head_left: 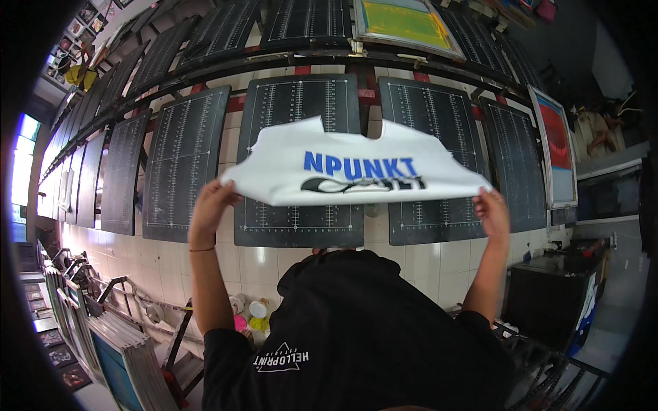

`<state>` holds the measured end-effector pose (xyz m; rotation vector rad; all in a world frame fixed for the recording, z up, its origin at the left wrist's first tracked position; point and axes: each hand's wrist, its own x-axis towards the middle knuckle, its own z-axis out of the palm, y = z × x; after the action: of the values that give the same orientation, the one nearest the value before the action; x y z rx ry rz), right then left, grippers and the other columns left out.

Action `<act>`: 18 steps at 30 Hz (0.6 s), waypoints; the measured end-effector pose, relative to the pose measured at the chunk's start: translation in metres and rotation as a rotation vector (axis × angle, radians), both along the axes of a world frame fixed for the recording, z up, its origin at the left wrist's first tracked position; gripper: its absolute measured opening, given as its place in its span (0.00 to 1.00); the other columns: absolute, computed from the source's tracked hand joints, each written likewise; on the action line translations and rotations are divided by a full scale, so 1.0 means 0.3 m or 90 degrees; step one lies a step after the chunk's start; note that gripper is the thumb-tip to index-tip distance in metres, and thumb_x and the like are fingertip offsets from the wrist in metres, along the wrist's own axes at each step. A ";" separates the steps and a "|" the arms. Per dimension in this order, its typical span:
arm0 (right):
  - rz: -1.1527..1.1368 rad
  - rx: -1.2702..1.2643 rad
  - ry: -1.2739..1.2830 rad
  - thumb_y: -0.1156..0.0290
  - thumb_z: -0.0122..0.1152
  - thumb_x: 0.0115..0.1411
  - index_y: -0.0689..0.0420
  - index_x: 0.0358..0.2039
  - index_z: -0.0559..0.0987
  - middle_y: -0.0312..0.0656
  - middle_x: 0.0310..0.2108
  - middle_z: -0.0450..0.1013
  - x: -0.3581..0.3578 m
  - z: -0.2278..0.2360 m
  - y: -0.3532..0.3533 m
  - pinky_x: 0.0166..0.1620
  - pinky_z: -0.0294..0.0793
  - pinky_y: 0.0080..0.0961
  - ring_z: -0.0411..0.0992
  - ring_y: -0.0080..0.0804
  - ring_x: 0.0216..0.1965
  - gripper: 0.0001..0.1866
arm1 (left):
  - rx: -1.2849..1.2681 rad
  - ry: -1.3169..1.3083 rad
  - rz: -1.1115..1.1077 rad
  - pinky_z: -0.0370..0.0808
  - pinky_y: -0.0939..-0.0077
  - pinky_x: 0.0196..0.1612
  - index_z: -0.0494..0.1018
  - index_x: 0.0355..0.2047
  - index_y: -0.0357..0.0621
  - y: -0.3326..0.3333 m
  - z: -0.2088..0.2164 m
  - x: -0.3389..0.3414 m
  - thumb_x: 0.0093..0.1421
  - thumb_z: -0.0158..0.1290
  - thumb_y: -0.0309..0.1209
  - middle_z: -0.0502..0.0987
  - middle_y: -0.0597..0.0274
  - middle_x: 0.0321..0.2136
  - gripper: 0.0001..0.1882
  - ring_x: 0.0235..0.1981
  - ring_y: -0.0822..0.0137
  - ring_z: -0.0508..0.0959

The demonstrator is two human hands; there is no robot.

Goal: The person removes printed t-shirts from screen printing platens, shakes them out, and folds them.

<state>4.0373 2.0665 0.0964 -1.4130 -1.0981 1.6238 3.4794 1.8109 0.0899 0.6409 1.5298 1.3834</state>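
A white cut shirt panel (363, 195) with a notched neckline hangs stretched between my two hands. Blue lettering and a black print run across its middle. My left hand (218, 204) pinches its left corner, and my right hand (492, 211) has hold of the right corner. The cloth is above two black printing boards with white ruled markings, the centre board (295, 229) and the board to its right (439, 222). It hides part of both boards and the gap between them.
More ruled boards (188, 161) stand in rows to the left and behind. A red-and-blue screen frame (558, 147) leans at the right; a yellow-green screen (404, 26) lies at the back. Stacked frames (120, 356) stand lower left, near pots of colour (259, 308). A dark cabinet (548, 291) is lower right.
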 end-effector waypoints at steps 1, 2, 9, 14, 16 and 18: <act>-0.029 0.052 0.037 0.65 0.58 0.60 0.54 0.33 0.74 0.32 0.20 0.71 -0.014 0.115 -0.004 0.16 0.58 0.09 0.64 0.12 0.16 0.07 | 0.060 -0.020 0.013 0.73 0.83 0.30 0.72 0.38 0.36 0.009 0.120 -0.001 0.62 0.49 0.35 0.78 0.61 0.26 0.13 0.25 0.74 0.77; -0.051 0.098 0.077 0.65 0.57 0.60 0.54 0.33 0.73 0.30 0.18 0.69 -0.008 0.201 -0.002 0.15 0.56 0.09 0.62 0.12 0.14 0.06 | 0.108 -0.020 0.060 0.74 0.82 0.31 0.71 0.39 0.36 -0.010 0.224 -0.002 0.63 0.49 0.35 0.78 0.60 0.27 0.13 0.26 0.73 0.78; -0.029 0.245 0.200 0.62 0.53 0.63 0.51 0.28 0.70 0.25 0.14 0.61 0.032 0.546 -0.011 0.13 0.50 0.07 0.54 0.09 0.11 0.09 | 0.258 0.031 0.066 0.76 0.80 0.31 0.70 0.39 0.38 -0.035 0.602 -0.028 0.64 0.47 0.35 0.78 0.58 0.30 0.12 0.27 0.71 0.79; -0.013 0.123 0.133 0.62 0.57 0.60 0.51 0.32 0.71 0.26 0.19 0.65 -0.088 0.426 0.122 0.17 0.56 0.08 0.60 0.11 0.17 0.08 | 0.154 -0.022 0.073 0.75 0.81 0.35 0.69 0.40 0.38 0.096 0.485 -0.074 0.64 0.48 0.37 0.77 0.58 0.33 0.13 0.31 0.71 0.78; 0.039 0.124 0.125 0.62 0.57 0.60 0.52 0.34 0.72 0.27 0.22 0.69 -0.110 0.379 0.187 0.21 0.60 0.11 0.64 0.13 0.21 0.09 | 0.149 -0.041 0.034 0.75 0.81 0.37 0.69 0.40 0.38 0.156 0.458 -0.118 0.64 0.48 0.37 0.76 0.58 0.34 0.13 0.32 0.71 0.78; 0.029 0.142 0.115 0.61 0.57 0.61 0.52 0.34 0.73 0.28 0.24 0.70 -0.138 0.386 0.222 0.23 0.62 0.12 0.66 0.14 0.22 0.09 | 0.177 -0.036 -0.012 0.75 0.80 0.38 0.69 0.41 0.38 0.214 0.451 -0.160 0.64 0.48 0.37 0.76 0.58 0.35 0.14 0.34 0.71 0.78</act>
<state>3.9958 2.1331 0.2122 -1.0830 -1.1720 1.5717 3.4314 1.8752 0.2251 0.7760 1.2941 1.6011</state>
